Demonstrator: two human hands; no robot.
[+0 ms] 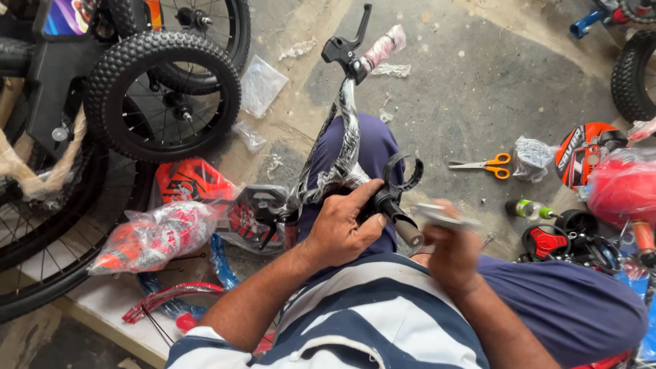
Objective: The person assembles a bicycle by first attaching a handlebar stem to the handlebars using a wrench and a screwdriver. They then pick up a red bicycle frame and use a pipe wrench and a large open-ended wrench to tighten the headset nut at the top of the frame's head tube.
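Here, one handlebar [345,147] lies across the lap, the left hand [338,229] closed around its near end. The right hand [451,249] grips one blurred tool [444,217]. One pair of orange scissors [485,165] lies on the floor [471,89], with two knobby wheels [160,92] nearby.

A plastic-wrapped black-and-silver bicycle handlebar [345,147] lies across the lap, brake lever [347,42] at its far end.

Bare concrete floor [471,89], stained. Laid on it: orange-handled scissors [486,165] at right of centre; clear plastic bags [260,85] at upper centre; a knobby small bicycle wheel [162,92] at upper left; wrapped red parts [154,236] on a pale slab [102,307] at lower left.
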